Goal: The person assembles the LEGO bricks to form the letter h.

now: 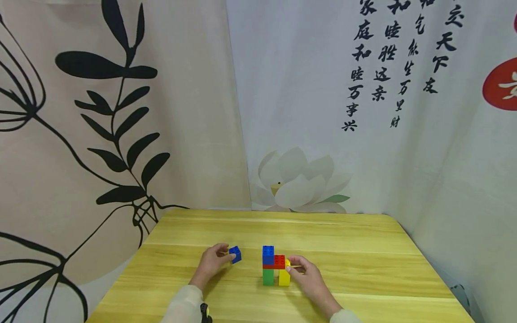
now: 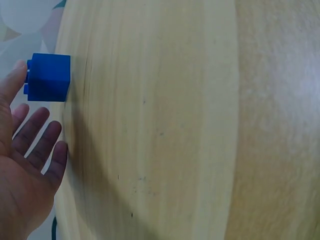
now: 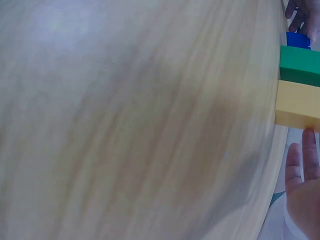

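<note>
My left hand (image 1: 214,261) pinches a small blue toy brick (image 1: 235,254) above the table, left of a small structure. In the left wrist view the thumb lies against the studs of the blue brick (image 2: 49,77), and the other fingers spread loosely below. The structure has a green brick pillar (image 1: 268,277) and a yellow brick pillar (image 1: 284,277), bridged by a red brick (image 1: 279,261). Another blue brick (image 1: 268,255) stands on the red brick's left end. My right hand (image 1: 308,278) touches the yellow pillar's right side with its fingertips; the fingers look fairly straight in the right wrist view.
The bricks stand on a light wooden table (image 1: 363,251) with rounded far corners. Behind it hangs a pale curtain (image 1: 194,112) printed with leaves, a lotus and writing. A dark object (image 1: 205,313) sits at my left sleeve.
</note>
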A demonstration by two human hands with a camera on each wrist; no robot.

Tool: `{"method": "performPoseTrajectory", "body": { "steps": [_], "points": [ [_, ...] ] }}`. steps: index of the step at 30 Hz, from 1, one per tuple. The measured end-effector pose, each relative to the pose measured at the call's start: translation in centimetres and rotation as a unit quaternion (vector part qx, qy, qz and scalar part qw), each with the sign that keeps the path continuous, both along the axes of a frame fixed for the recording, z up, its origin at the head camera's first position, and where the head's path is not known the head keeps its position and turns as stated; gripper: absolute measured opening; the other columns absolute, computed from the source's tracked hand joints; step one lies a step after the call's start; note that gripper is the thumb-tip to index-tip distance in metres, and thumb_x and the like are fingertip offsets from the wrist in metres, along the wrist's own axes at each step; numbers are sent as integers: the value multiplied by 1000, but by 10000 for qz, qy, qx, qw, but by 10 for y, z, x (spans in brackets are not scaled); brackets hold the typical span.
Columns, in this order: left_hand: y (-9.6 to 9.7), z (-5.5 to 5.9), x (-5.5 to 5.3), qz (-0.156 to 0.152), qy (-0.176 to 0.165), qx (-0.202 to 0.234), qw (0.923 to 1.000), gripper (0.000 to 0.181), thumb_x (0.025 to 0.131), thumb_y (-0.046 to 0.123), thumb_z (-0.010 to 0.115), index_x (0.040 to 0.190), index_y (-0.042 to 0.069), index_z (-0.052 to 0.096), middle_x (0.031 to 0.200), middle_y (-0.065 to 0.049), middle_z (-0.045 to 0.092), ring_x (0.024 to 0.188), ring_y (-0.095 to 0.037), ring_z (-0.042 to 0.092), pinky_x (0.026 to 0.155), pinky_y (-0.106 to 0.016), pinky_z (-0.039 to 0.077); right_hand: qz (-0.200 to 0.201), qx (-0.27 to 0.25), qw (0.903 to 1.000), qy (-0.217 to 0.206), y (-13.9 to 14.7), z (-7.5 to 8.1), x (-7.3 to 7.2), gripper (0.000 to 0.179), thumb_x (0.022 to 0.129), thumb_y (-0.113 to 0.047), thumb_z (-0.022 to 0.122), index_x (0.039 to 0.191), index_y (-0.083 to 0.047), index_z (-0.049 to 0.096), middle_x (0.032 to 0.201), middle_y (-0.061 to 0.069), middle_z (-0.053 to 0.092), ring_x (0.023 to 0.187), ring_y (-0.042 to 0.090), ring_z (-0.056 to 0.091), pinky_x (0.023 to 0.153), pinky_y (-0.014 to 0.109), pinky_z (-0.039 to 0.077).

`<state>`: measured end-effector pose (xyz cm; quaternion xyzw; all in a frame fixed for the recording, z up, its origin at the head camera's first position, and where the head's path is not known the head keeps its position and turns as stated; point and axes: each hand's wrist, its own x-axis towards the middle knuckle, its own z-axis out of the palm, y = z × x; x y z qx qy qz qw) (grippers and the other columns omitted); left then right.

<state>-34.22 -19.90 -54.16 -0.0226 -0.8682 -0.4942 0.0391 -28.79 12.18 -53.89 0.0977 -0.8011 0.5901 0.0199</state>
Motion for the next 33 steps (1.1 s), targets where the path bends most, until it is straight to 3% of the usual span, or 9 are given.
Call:
{"method": "performPoseTrajectory", "body": {
  "steps": [11,21,33],
  "points": [
    [4,0,2,17,138,-128,9998,32,88,15,77,113,-2,67,104,-11,68,95,-27,63,78,-40,54,8,18,10000,-20,1,-3,-2,34,95,-25,69,122,-5,64,118,12,66,100,23,63,80,26,54],
    [2,-2,1,-25,158,-151,9998,28,89,17,77,110,0,67,99,-7,67,90,-22,62,75,-38,54,6,4,10000,52,-1,-3,0,36,95,-26,69,122,-3,63,118,13,66,99,23,64,81,29,55],
    [1,14,0,-177,111,70,9998,24,91,19,74,108,3,67,99,-6,67,91,-20,62,77,-37,54,-29,15,10000,15,0,-1,0,37,95,-27,69,122,-3,64,119,12,66,99,21,64,83,31,55]
  ]
}}
